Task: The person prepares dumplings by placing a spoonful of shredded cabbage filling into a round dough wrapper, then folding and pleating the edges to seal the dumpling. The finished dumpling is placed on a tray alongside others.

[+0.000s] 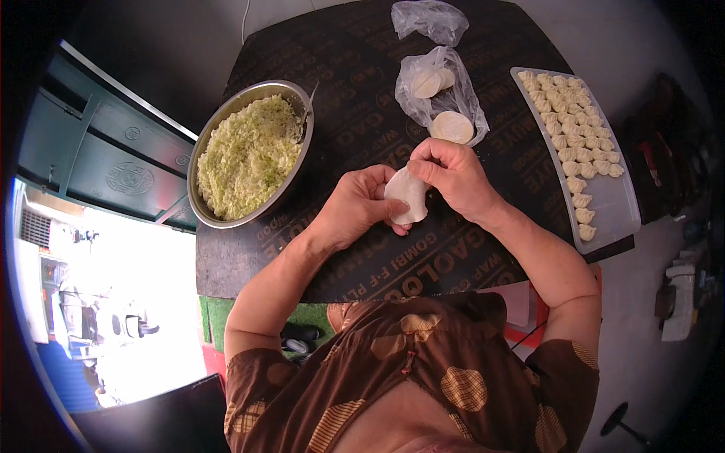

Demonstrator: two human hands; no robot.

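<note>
Between my two hands is a white dough wrapper [406,195], bent a little and tilted. My left hand [362,198] grips its lower left part with the thumb on its face. The fingertips of my right hand [453,175] pinch its upper edge. Just beyond my right hand, a stack of round wrappers [452,127] and more loose wrappers [430,82] lie on an opened clear plastic bag [410,107]. To the left stands a steel bowl [308,136] full of chopped pale green filling [249,156], with a utensil handle at its right rim.
At the right of the dark printed board table [351,113], a plastic tray [614,209] holds rows of pleated dumplings [572,122]. Another crumpled plastic bag [430,20] lies at the far edge. A green metal door [124,164] and a bright doorway are at the left.
</note>
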